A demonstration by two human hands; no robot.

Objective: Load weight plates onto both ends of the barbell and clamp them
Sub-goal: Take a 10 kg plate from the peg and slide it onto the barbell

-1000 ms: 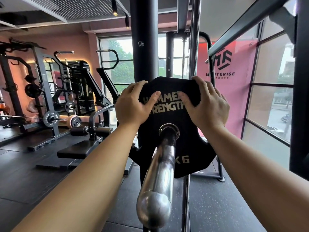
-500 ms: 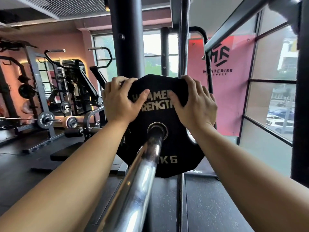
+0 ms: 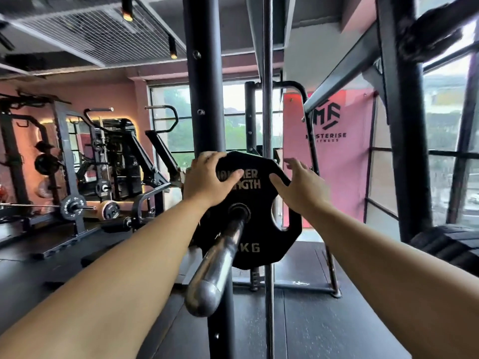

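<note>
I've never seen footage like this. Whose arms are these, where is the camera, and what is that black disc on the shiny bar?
No machine here: the camera sits on a person's head and looks forward and down, so the two bare arms are the wearer's own. It is the only view. The room is a gym. The black disc is a weight plate, threaded through its centre hole onto the chrome end of a barbell that points toward the camera. The left hand grips the plate's upper rim, fingers curled over the edge. The right hand is open, fingers spread, its thumb by the plate's face. No clamp shows on the bar. Behind stand a black rack post and a pink banner.
</note>
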